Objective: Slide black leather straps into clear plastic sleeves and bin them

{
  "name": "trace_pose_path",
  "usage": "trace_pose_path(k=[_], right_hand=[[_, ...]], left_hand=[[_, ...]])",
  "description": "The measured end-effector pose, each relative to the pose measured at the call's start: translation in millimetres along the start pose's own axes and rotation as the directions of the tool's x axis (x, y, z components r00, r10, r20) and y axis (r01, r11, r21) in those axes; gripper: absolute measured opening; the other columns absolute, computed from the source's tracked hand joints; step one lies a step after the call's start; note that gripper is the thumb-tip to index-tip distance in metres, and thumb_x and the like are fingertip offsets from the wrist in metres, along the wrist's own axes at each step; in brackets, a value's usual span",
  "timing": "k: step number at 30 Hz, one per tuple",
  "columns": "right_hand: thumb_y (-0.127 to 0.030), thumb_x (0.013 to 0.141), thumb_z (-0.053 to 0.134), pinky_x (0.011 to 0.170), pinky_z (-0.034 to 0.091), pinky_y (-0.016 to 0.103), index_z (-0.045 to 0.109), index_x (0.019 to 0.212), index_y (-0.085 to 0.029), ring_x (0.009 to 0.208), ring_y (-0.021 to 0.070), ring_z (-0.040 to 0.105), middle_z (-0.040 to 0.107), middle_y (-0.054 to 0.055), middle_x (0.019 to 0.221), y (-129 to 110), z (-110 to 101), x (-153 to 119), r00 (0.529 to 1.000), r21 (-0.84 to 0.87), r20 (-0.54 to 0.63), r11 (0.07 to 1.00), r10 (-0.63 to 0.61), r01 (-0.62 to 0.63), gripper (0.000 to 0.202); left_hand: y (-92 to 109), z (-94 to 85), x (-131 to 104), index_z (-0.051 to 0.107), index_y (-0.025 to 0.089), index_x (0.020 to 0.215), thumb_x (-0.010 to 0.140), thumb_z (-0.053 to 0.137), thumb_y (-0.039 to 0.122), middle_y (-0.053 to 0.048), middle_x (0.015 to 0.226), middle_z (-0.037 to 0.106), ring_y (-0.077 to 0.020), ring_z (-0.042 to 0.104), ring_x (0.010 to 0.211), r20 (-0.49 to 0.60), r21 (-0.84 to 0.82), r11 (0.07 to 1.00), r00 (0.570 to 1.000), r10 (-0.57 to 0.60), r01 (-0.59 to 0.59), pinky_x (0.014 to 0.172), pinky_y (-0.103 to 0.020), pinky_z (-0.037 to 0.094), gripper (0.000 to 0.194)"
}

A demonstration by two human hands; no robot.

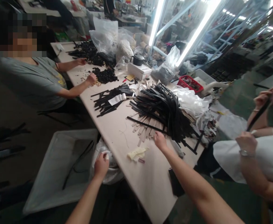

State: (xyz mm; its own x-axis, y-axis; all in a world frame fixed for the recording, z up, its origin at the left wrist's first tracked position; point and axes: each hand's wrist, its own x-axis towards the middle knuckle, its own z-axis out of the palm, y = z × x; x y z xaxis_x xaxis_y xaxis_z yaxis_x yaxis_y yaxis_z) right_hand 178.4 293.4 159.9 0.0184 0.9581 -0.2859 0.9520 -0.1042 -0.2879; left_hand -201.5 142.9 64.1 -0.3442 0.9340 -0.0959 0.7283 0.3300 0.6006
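Note:
My right hand (160,141) reaches over the table to the near edge of a large pile of black strips (160,104). Its fingers are pinched at one black strip (142,123) lying crosswise over several beige strips (143,132). My left hand (101,165) is closed at the table's left edge, in front of a white plastic bag (113,175). Something whitish shows at its thumb, too small to name. On the table between my hands lies a crumpled pale yellow scrap (137,154).
A grey bin (54,168) with a black strip in it stands left of the table (150,186). A seated co-worker (43,81) handles small black pieces (105,74) at the far left. Another person (251,149) on the right holds a black strip. A red basket (190,84) stands behind.

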Motion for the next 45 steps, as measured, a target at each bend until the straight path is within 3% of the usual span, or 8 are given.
trace_pose_path(k=[6,13,17,23,28,33,38,45], right_hand=[[-0.02,0.09,0.061,0.104,0.034,0.044,0.062,0.117,-0.003,0.127,0.0346,0.045,0.057,0.03,0.128,18.9,8.4,95.3,0.999,-0.025,-0.033,1.0,-0.008,0.007,0.032],[-0.039,0.093,0.06,0.078,0.047,0.033,0.063,0.11,-0.013,0.087,0.0244,0.066,0.07,0.015,0.096,3.7,-40.3,95.9,0.979,0.209,-0.163,0.966,-0.12,0.153,0.031],[-0.057,0.092,0.055,0.053,0.044,0.026,0.06,0.097,-0.016,0.049,0.0141,0.057,0.067,0.005,0.069,-4.8,-110.8,57.7,0.985,0.696,-0.124,0.698,-0.116,0.17,0.042],[-0.037,0.079,0.075,0.055,0.052,0.026,0.056,0.1,-0.02,0.059,0.0151,0.064,0.072,0.005,0.085,3.1,-172.2,-38.9,0.97,0.988,0.064,0.154,-0.236,-0.028,0.033],[-0.041,0.09,0.065,0.044,0.042,0.022,0.059,0.113,-0.021,0.044,0.0113,0.053,0.066,-0.001,0.065,8.3,-173.8,-110.1,0.983,0.997,0.048,0.07,-0.177,-0.036,0.031],[-0.046,0.09,0.064,0.048,0.046,0.024,0.06,0.1,-0.019,0.049,0.0117,0.058,0.069,0.003,0.077,-3.2,-153.5,-171.9,0.991,1.0,0.016,0.012,-0.133,-0.014,0.029],[-0.057,0.094,0.054,0.041,0.043,0.022,0.055,0.117,-0.019,0.045,0.0117,0.056,0.064,-0.001,0.07,-21.1,-123.8,-204.3,0.999,1.0,-0.01,-0.006,0.031,0.01,0.044],[-0.051,0.095,0.052,0.04,0.04,0.021,0.051,0.124,-0.018,0.042,0.0111,0.056,0.064,-0.001,0.069,-17.5,-114.4,-227.9,0.999,0.998,0.031,-0.056,0.016,-0.03,0.044]], left_hand=[[37.0,58.3,-43.1,0.062,0.02,0.104,0.083,0.047,0.013,-0.013,0.109,0.063,-0.0287,0.061,0.111,0.049,0.05,0.998,0.998,-0.03,0.028,0.101,-0.04,0.046,0.026],[6.4,27.5,-41.7,0.043,0.013,0.139,0.082,0.06,0.024,-0.024,0.145,0.042,-0.037,0.043,0.134,-0.12,0.287,0.944,0.984,-0.131,0.161,0.106,-0.051,0.037,0.06],[10.1,-0.2,-22.8,0.057,0.013,0.123,0.081,0.061,0.025,-0.023,0.115,0.066,-0.0395,0.055,0.119,0.069,0.481,0.852,0.96,-0.273,0.207,0.101,-0.052,0.036,0.044],[27.6,-31.3,-21.3,0.065,0.019,0.097,0.085,0.053,0.017,-0.015,0.107,0.071,-0.0294,0.066,0.1,0.174,0.381,0.916,0.963,-0.205,0.126,0.083,-0.034,0.043,0.017],[97.8,-64.3,-18.2,0.063,0.019,0.082,0.078,0.065,0.026,-0.01,0.086,0.072,-0.0268,0.068,0.084,0.099,-0.146,0.962,0.971,-0.219,0.232,0.077,-0.034,0.048,0.008],[228.6,-77.3,-27.3,0.062,0.015,0.098,0.077,0.074,0.039,-0.01,0.084,0.074,-0.022,0.071,0.073,0.368,-0.839,0.396,0.926,-0.091,0.372,0.075,-0.036,0.055,0.033],[318.3,-34.0,-37.3,0.062,0.015,0.092,0.083,0.071,0.018,-0.01,0.089,0.075,-0.0162,0.072,0.076,0.548,-0.836,0.032,0.837,0.016,0.547,0.077,-0.03,0.057,0.014],[342.3,2.6,-60.6,0.067,0.011,0.089,0.088,0.065,0.012,-0.01,0.084,0.074,-0.014,0.072,0.074,0.64,-0.768,-0.037,0.768,-0.001,0.64,0.074,-0.026,0.059,0.002]])
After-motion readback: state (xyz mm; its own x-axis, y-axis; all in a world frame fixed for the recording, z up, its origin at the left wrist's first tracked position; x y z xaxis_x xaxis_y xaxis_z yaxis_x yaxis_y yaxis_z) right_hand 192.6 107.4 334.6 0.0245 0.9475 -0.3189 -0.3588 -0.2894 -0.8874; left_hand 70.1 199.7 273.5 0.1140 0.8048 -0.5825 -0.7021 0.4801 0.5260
